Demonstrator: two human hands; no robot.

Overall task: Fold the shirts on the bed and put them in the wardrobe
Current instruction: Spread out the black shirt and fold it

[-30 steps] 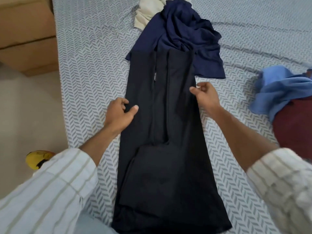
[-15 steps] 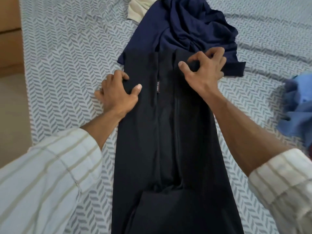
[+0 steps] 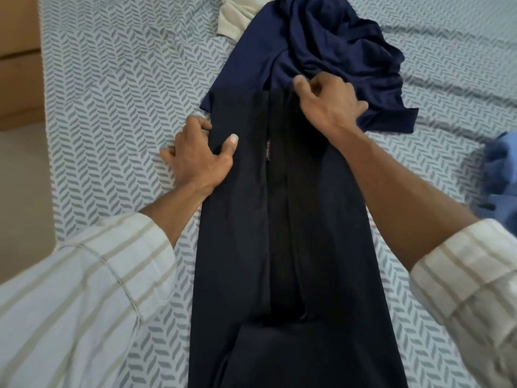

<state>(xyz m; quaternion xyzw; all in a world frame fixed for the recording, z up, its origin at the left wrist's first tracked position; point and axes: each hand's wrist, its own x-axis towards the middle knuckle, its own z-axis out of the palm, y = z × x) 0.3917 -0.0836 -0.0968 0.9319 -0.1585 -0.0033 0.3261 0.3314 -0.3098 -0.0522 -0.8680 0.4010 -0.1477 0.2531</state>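
A black shirt lies lengthwise on the bed, its sides folded inward into a long narrow strip. My left hand grips its left edge near the far end, thumb on top of the cloth. My right hand pinches the shirt's far right corner with curled fingers. A crumpled navy shirt lies just beyond the black one, touching its far end. A cream shirt peeks out behind the navy one.
A light blue garment lies at the bed's right edge. Brown wooden furniture stands left of the bed, with beige floor beside it. The patterned sheet is bare on the left.
Both hands slid away from me along the shirt's edges toward its far end. My right hand went from the right edge to the far right corner and now pinches it.
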